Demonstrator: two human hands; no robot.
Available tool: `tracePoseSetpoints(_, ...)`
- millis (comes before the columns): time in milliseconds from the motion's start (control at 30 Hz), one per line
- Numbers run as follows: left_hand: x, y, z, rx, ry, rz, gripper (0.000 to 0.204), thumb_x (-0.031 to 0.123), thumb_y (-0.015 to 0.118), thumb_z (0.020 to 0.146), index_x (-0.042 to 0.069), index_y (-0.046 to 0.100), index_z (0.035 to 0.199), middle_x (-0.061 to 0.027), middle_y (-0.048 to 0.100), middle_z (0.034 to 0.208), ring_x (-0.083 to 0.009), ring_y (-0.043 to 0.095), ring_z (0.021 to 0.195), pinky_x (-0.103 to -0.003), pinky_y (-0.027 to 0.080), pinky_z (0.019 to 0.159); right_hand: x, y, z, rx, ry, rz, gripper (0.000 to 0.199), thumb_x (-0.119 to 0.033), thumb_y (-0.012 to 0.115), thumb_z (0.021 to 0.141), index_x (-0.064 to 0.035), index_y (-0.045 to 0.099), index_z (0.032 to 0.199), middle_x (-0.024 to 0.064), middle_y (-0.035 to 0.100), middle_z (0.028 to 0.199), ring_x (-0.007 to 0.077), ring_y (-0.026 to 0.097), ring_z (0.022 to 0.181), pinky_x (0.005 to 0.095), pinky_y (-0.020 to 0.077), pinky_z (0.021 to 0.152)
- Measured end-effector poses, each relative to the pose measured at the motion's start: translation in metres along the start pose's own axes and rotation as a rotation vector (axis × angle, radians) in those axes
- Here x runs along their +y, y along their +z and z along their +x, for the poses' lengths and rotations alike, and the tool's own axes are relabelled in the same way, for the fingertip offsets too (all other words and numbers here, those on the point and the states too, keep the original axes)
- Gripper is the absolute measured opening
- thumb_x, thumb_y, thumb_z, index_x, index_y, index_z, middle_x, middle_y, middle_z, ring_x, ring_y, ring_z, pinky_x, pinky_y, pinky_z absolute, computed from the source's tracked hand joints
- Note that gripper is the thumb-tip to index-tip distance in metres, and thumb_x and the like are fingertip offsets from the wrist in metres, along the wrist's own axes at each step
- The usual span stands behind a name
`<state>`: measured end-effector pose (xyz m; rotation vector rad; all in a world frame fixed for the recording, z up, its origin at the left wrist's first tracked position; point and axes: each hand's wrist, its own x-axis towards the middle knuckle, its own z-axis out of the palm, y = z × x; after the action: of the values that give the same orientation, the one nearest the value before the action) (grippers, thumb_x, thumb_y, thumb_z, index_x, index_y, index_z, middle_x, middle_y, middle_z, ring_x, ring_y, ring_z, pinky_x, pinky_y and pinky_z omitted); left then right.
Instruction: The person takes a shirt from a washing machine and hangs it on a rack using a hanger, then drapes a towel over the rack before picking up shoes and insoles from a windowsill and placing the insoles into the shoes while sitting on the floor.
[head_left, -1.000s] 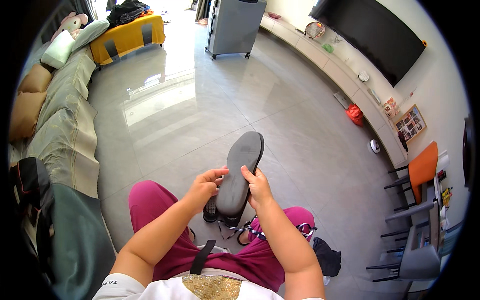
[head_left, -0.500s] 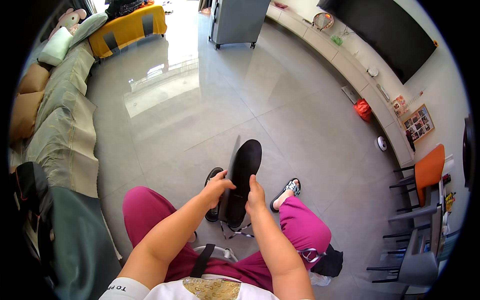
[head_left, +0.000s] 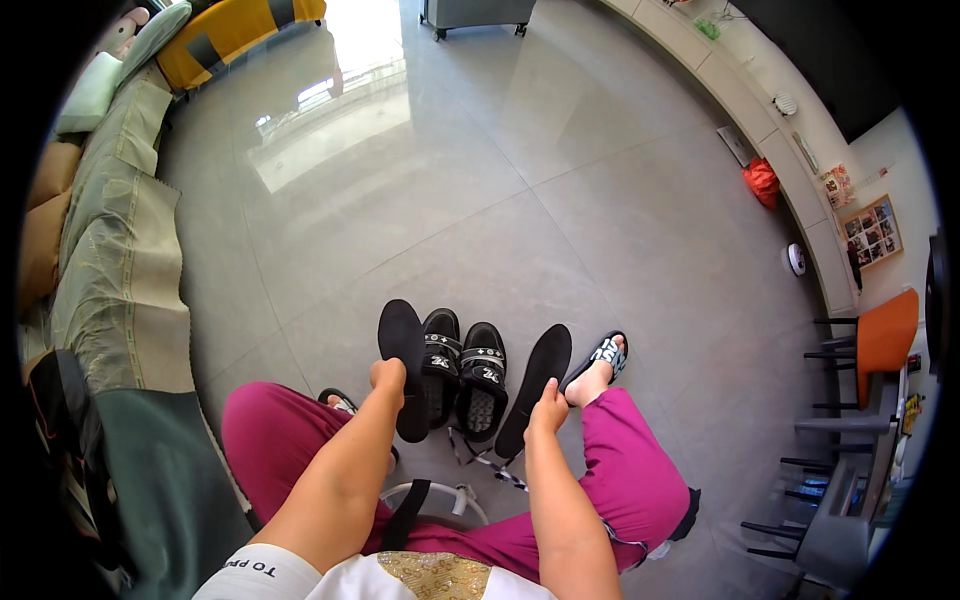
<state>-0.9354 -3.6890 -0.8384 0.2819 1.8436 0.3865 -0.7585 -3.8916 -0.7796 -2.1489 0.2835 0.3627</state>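
I sit with magenta trousers [head_left: 640, 470] on, looking down at my feet. My left hand [head_left: 386, 376] holds a black insole [head_left: 403, 345] upright-ish, just left of a pair of black shoes [head_left: 463, 372] on the grey floor. My right hand [head_left: 548, 410] holds a second black insole [head_left: 535, 380] just right of the shoes. The shoes stand side by side between my legs, toes away from me, with white marks on their straps. My right foot wears a black patterned sandal [head_left: 604, 355]. My left foot's sandal [head_left: 340, 402] is mostly hidden by my arm.
A green-covered sofa [head_left: 110, 250] runs along the left. A long low cabinet [head_left: 770, 130] lines the right wall, with a red bag [head_left: 761, 182] on the floor beside it. An orange chair [head_left: 880, 335] and grey chairs stand at the right. Laces or straps [head_left: 480, 462] lie under the shoes.
Before, both hands held one insole together above my lap. Now each hand holds a separate insole, lowered on either side of the black shoes, and my view has tilted down.
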Motion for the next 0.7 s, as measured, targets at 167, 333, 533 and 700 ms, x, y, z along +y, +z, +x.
tracePoseSetpoints(167, 0.027, -0.014, -0.042, -0.319, 0.090, 0.177, 0.026, 0.014, 0.041, 0.068, -0.004, 0.053, 0.083, -0.0184, 0.057, 0.067, -0.0301, 0.055, 0.053, -0.040, 0.046, 0.055, 0.004, 0.001, -0.011, -0.259, -0.143, 0.014, 0.050, -0.042, 0.054, 0.089, 0.0039, 0.060, 0.070, -0.0013, 0.051, 0.062, 0.0098, 0.043, 0.064, 0.0285, 0.0388, 0.059)
tracePoseSetpoints(333, 0.040, -0.010, -0.026, -0.546, -0.040, 0.170, 0.026, 0.018, 0.045, 0.062, -0.002, 0.053, 0.078, -0.0191, 0.056, 0.065, -0.0324, 0.055, 0.055, -0.041, 0.047, 0.056, 0.021, 0.005, -0.037, -0.823, -0.147, -0.071, 0.046, -0.041, 0.059, 0.087, -0.0010, 0.058, 0.064, -0.0053, 0.048, 0.063, 0.0076, 0.041, 0.063, 0.0258, 0.0381, 0.059)
tracePoseSetpoints(533, 0.054, -0.010, 0.020, 0.128, 0.682, 0.678, 0.051, 0.016, 0.044, 0.071, -0.002, 0.045, 0.119, -0.0287, 0.058, 0.102, -0.0455, 0.054, 0.093, -0.046, 0.044, 0.083, 0.072, 0.013, -0.064, -0.814, -0.347, -0.578, 0.043, -0.040, 0.053, 0.086, 0.0003, 0.060, 0.072, 0.0192, 0.060, 0.071, 0.0343, 0.058, 0.070, 0.0412, 0.0448, 0.066)
tracePoseSetpoints(700, 0.054, -0.025, -0.010, -0.036, 0.809, 0.807, 0.060, 0.005, 0.045, 0.076, 0.016, 0.039, 0.134, -0.0219, 0.056, 0.111, -0.0418, 0.053, 0.101, -0.043, 0.041, 0.092, 0.061, 0.048, -0.096, -0.711, -0.299, -0.624, 0.038, -0.035, 0.051, 0.087, 0.0004, 0.062, 0.080, 0.0229, 0.061, 0.081, 0.0416, 0.058, 0.083, 0.0451, 0.0451, 0.073)
